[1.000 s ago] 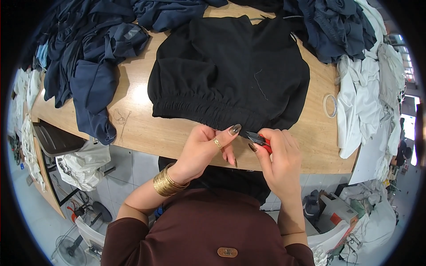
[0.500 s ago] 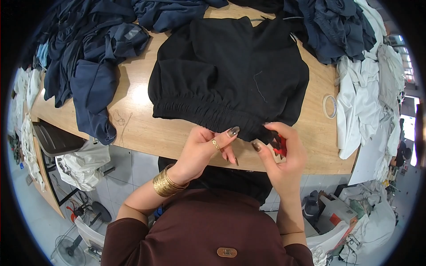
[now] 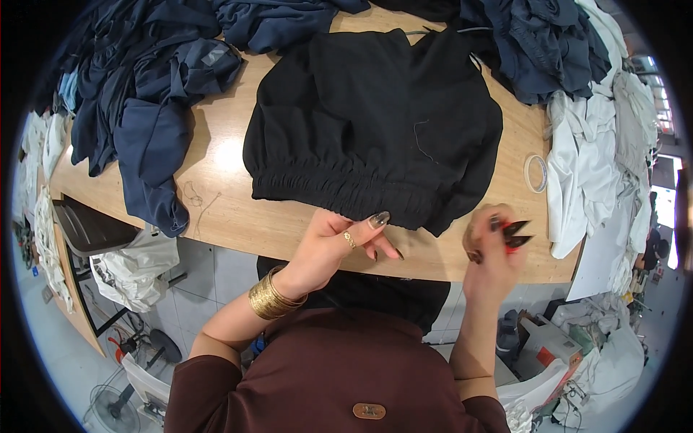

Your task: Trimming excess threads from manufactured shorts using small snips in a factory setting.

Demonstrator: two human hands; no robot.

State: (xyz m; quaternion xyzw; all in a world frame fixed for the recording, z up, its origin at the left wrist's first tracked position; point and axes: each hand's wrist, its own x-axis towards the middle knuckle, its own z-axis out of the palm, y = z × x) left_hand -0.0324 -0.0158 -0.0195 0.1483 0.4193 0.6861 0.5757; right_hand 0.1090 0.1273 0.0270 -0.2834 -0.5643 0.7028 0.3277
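a black garment lies spread just beyond the left hand, reaching well past it on both sides. its cloth is matt and softly creased, drawn into tight puckers along the wide elastic band at the edge nearest the hands. a pale loose thread curls over the cloth, beyond and right of the left hand. that hand pinches the band's near edge, thumb on top, other fingers bent below.

the right hand, a little blurred, is apart from the garment, just beyond its near right corner. it is closed around small red-handled snips, whose dark blades stand apart and point away to the right. farther out beyond that hand, a roll of tape rests on the wooden table.
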